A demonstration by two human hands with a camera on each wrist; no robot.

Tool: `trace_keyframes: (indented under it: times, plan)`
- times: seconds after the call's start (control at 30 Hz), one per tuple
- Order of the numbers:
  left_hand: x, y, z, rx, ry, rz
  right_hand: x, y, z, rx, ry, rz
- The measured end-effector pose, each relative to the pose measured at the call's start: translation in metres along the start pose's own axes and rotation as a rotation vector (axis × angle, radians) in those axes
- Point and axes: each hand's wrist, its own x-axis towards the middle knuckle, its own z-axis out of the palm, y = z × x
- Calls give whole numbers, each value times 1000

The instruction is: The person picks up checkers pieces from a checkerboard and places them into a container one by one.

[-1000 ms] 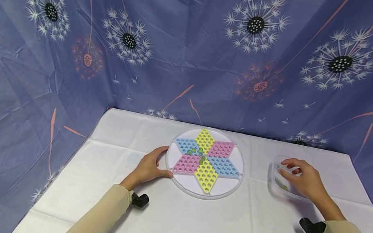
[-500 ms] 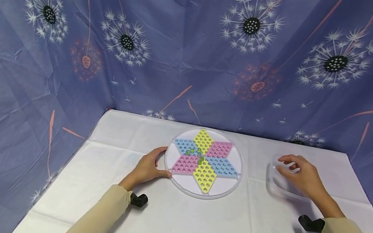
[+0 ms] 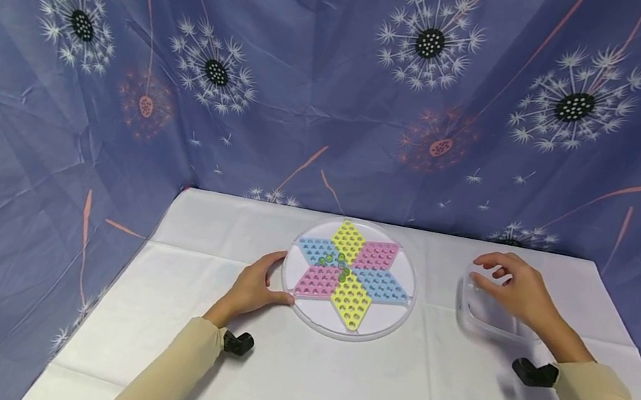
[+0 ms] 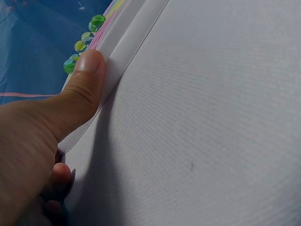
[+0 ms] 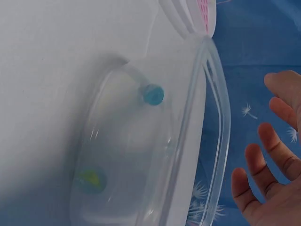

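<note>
The left hand (image 3: 254, 286) is gripping the Chinese checkers board (image 3: 353, 289) near the tabletop's (image 3: 363, 393) far edge; the right hand (image 3: 519, 288), fingers relaxed and apart, is hovering above the plastic container (image 3: 475, 317).

We saw bright, even light on the white cloth (image 3: 356, 399), soft shadows beside both sleeves (image 3: 167, 373), and, from the right wrist, a hazy container (image 5: 127, 146) with small glints.

A clear container (image 5: 129, 141) holds a blue marble (image 5: 153, 94) near mid-view and a yellow-green marble (image 5: 91, 181) towards 7 o'clock. At 4 o'clock the right hand (image 5: 284, 195), fingers apart, shows before blue dandelion cloth (image 5: 258, 44); white cloth (image 5: 42, 84) spreads at 10.
</note>
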Motion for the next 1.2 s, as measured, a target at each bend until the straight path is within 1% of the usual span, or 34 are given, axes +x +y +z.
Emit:
trace_keyframes:
  times: [0.2,0.43,0.67,0.77,0.97,1.2]
  plan:
    - [-2,3,-1,-4,-10,-11,6,-6,8,15,-14,-15]
    - [-2,3,-3,-13,-15,-7,17,-17,22,43,-17,-46]
    - [-1,1,-3,0,-8,-2,29,-31,40,98,-70,-48]
    - [0,1,-3,11,-8,3,35,-37,49,116,-92,-65]
    - [1,0,-2,30,-12,-10,48,-50,65,152,-115,-127]
    - [2,-1,-2,23,0,27,58,-65,83,203,-149,-169]
